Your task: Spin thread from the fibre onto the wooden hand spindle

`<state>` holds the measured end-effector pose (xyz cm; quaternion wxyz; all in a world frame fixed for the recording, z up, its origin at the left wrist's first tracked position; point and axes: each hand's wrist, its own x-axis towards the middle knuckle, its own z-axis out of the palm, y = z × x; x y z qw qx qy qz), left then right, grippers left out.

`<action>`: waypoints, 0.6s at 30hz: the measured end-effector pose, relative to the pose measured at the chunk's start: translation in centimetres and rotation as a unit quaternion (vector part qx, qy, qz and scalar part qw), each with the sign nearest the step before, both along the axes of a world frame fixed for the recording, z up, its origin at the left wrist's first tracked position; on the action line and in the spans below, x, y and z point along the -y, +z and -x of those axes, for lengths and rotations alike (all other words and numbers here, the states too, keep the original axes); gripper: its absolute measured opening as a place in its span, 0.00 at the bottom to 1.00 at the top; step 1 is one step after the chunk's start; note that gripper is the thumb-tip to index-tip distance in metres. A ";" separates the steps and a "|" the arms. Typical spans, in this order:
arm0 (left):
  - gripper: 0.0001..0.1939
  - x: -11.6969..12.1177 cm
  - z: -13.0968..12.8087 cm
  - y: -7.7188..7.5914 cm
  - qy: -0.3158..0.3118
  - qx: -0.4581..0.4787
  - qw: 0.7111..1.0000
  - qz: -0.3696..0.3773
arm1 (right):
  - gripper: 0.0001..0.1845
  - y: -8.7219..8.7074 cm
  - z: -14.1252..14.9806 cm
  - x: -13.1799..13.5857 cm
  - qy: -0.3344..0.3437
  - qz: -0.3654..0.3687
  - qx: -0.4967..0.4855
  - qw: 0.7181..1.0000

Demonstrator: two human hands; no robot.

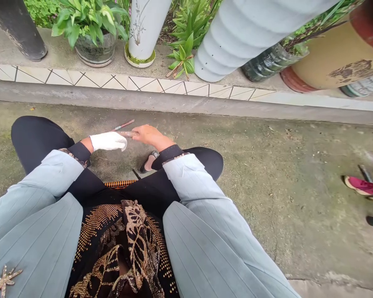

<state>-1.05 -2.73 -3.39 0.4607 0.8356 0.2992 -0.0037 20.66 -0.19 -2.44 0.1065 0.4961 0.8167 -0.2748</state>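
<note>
In front of my knees, a short brownish rod (127,134) spans the gap between my two hands. My right hand (148,135), bare, is closed around its right end. On my left hand (107,141) is a white knit glove; its fingers are curled at the rod's other end, which the glove hides. A second, thinner reddish rod (123,125) slants out just beyond the glove. Whether it lies on the ground or touches the glove I cannot tell.
Concrete ground (267,174) surrounds me. Ahead runs a low tiled ledge (149,85) with a leafy potted plant (95,47), a white ribbed container (236,37) and a tan pot (338,58). At the far right shows another person's red shoe (359,185).
</note>
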 end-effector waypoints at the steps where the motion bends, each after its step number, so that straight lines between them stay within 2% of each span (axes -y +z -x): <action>1: 0.16 0.0 0.0 -0.2 -0.010 -0.016 1.000 -0.016 | 0.15 0.0 0.2 0.3 0.042 0.042 0.026 0.998; 3: 0.15 0.1 0.1 -0.5 -0.018 -0.043 0.998 -0.035 | 0.15 0.0 0.4 0.8 0.109 0.150 0.040 0.982; 5: 0.14 0.0 0.3 -0.7 -0.018 -0.046 0.998 -0.038 | 0.15 0.3 0.4 1.0 0.148 0.253 0.009 0.956; 8: 0.14 -0.4 0.6 -1.1 0.024 -0.008 1.000 -0.014 | 0.16 1.3 -0.1 1.0 0.165 0.326 -0.094 0.926; 10: 0.16 -0.8 0.8 -1.6 0.086 0.018 0.996 0.012 | 0.17 2.0 -0.7 0.7 0.131 0.318 -0.193 0.919; 13: 0.20 -1.0 1.0 -2.7 0.167 0.067 0.982 0.059 | 0.14 2.6 -1.6 -0.1 0.010 0.261 -0.348 0.901; 16: 0.21 -0.4 0.6 -3.3 0.161 0.089 0.977 0.106 | 0.12 2.0 -2.1 -1.0 -0.125 0.176 -0.440 0.872; 18: 0.21 0.3 0.1 -3.1 0.121 0.062 0.983 0.119 | 0.11 1.1 -2.0 -1.5 -0.195 0.113 -0.415 0.881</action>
